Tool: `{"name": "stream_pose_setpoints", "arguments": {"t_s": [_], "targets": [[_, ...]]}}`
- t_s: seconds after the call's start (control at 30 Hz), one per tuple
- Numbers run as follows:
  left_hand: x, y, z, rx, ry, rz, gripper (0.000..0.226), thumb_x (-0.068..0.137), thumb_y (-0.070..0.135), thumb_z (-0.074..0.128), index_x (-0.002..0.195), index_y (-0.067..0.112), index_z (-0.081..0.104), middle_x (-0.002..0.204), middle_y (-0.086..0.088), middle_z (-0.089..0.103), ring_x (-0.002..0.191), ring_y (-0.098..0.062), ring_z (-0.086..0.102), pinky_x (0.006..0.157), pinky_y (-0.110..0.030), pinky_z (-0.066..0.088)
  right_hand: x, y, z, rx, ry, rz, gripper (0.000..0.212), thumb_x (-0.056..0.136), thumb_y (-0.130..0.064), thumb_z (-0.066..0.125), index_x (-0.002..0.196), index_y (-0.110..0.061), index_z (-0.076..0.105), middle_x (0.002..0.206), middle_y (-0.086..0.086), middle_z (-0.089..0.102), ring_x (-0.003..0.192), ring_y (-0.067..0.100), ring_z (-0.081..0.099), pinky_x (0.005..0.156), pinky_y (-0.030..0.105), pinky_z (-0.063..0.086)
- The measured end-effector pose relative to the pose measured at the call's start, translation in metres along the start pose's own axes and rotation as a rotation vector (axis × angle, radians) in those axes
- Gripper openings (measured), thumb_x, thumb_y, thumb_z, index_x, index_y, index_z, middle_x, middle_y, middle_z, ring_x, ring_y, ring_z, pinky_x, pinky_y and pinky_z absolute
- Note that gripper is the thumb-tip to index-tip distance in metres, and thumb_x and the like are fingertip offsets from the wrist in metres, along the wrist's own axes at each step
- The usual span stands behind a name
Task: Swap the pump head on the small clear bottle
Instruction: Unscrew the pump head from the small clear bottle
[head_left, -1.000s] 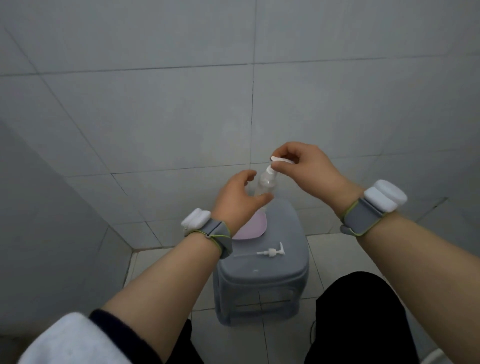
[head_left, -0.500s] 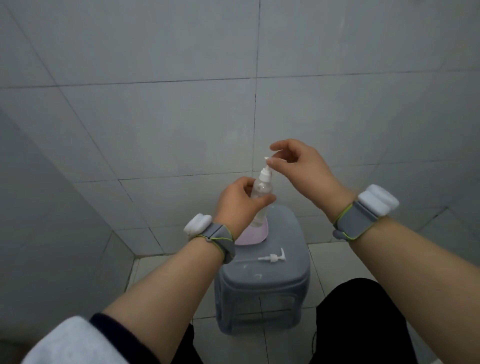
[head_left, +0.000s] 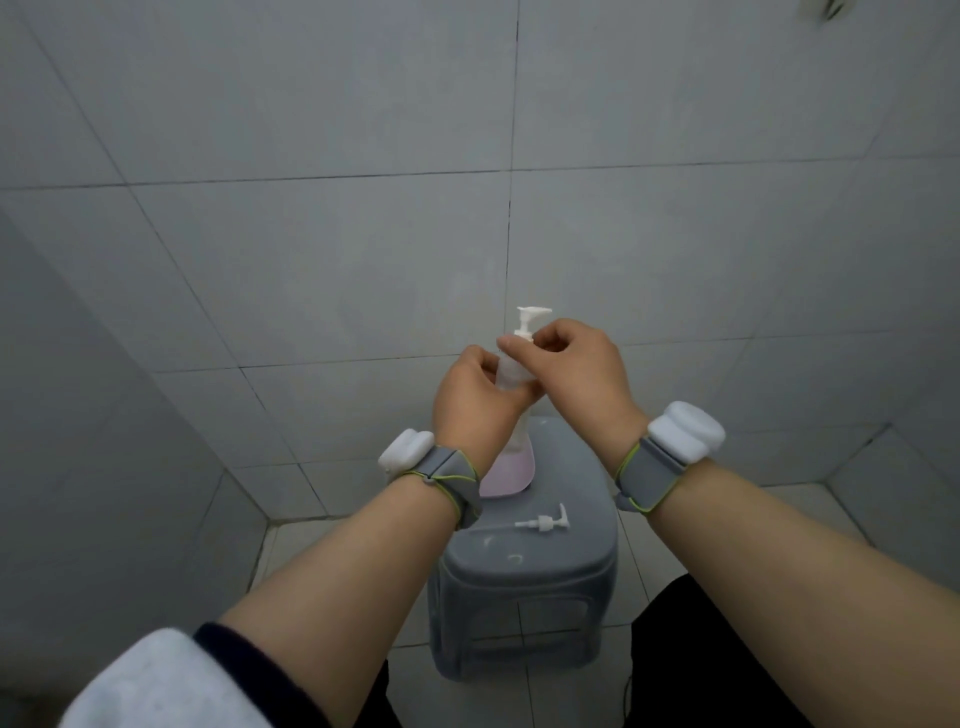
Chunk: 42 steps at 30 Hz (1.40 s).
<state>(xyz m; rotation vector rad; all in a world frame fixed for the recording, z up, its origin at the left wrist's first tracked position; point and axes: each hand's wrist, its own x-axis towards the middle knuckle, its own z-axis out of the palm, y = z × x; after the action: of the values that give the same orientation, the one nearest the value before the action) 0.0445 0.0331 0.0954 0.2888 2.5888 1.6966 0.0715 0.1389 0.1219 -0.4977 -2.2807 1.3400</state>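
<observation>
I hold the small clear bottle (head_left: 510, 371) upright in the air above the grey stool (head_left: 524, 566). My left hand (head_left: 475, 400) is wrapped around the bottle's body. A white pump head (head_left: 530, 321) stands on its neck, nozzle pointing right. My right hand (head_left: 576, 371) pinches the pump's white collar at the neck with thumb and fingers. A second white pump head (head_left: 543, 521) with its thin dip tube lies on its side on the stool top.
A taller bottle with pink liquid (head_left: 511, 467) stands on the stool behind my left wrist, mostly hidden. Grey tiled walls close in ahead and to the left. My dark-trousered knees flank the stool on the tiled floor.
My right hand dropped from the pump's top to its collar at the neck. The pump nozzle now stands clear above my fingers. Both hands sit closer together.
</observation>
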Motion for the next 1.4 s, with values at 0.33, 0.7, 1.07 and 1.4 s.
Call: {"name": "stream_pose_setpoints", "arguments": {"t_s": [0.33,0.7,1.07,1.4], "targets": [[-0.005,-0.004,0.000,0.046,-0.017,0.000,0.036,0.057,0.045,0.080,0.078,0.027,0.056,0.070,0.009,0.065,0.064,-0.005,0.062,0.056,-0.027,0.045,0.000,-0.001,0.004,-0.043,-0.006,0.000,0.043,0.071,-0.043,0.077,0.061,-0.003,0.066,0.061,0.017,0.065,0.054,0.020,0.052,0.054,0.040,0.047],[0.000,-0.002,-0.003,0.014,-0.059,-0.009,0.034,0.061,0.039,0.083,0.081,0.022,0.062,0.074,0.006,0.070,0.068,-0.010,0.067,0.063,-0.029,0.054,0.003,0.002,-0.003,0.064,-0.076,-0.030,0.044,0.074,-0.033,0.079,0.041,-0.019,0.052,0.040,-0.006,0.044,0.043,0.011,0.039,0.047,0.026,0.032],[0.004,-0.004,-0.011,-0.093,-0.164,-0.020,0.039,0.067,0.022,0.085,0.101,0.012,0.068,0.093,-0.004,0.072,0.084,-0.017,0.068,0.077,-0.030,0.056,0.022,0.004,-0.027,0.077,-0.331,0.016,0.030,0.076,-0.028,0.080,0.097,-0.008,0.074,0.095,0.007,0.074,0.083,0.010,0.065,0.075,0.026,0.051],[0.006,-0.012,-0.008,-0.005,-0.135,0.001,0.038,0.064,0.029,0.085,0.097,0.018,0.068,0.089,0.001,0.072,0.082,-0.015,0.068,0.080,-0.039,0.057,0.024,-0.006,-0.035,0.003,-0.428,-0.004,0.035,0.074,-0.030,0.078,0.106,-0.019,0.066,0.100,0.004,0.069,0.083,0.011,0.063,0.079,0.027,0.050]]}}
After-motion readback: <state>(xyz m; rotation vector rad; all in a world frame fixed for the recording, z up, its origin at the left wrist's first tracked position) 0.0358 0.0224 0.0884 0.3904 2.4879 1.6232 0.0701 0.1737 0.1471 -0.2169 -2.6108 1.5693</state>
